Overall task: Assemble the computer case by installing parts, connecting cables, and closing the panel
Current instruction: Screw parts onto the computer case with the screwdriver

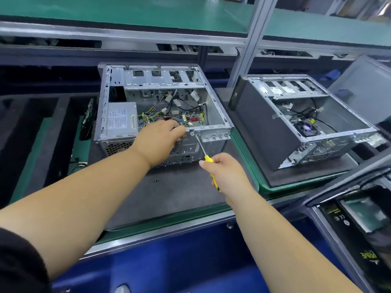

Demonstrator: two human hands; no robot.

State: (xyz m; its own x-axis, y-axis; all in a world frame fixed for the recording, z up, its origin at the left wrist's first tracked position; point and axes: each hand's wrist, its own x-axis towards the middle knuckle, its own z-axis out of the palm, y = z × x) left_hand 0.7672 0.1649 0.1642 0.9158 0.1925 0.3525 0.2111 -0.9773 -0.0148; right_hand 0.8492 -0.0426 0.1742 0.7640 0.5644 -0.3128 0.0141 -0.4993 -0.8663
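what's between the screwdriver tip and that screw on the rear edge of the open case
Nothing visible. The yellow-handled screwdriver, gripped by the right hand, runs its bare metal shaft straight up to the screw on the open silver computer case. The left hand rests on the rim just left of it, off that line.

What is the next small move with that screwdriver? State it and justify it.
Probably turn the screwdriver to drive the screw. Its tip already sits at the screw on the case's rear edge, the right hand grips the yellow handle, and the left hand rests on the case beside it.
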